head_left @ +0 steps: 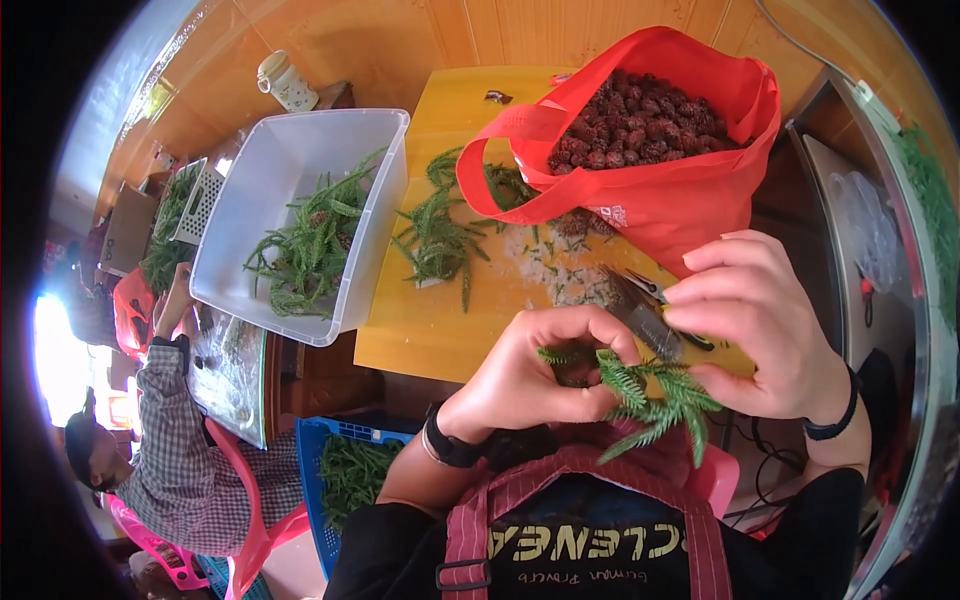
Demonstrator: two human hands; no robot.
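Observation:
My left hand [545, 365] is closed around the stem end of a green artificial pine sprig [665, 405], held in front of my chest. Its needled branches fan out to the right. My right hand [755, 320] hovers beside it, fingers spread apart, the thumb close to the branch tips; whether it touches them I cannot tell. Under the right fingers, on the yellow table [425, 335], lie a pair of scissors or pliers [645, 287] and a dark bundle [640, 320], partly covered. More pine sprigs [440, 235] lie loose beyond my left hand.
A red bag [690, 195] full of brown pine cones [640, 120] stands at the back right. Left of it are a clear plastic bin [375, 230] with sprigs and a blue basket [312, 470] of greenery. Another person in a checked shirt [180, 430] works at far left.

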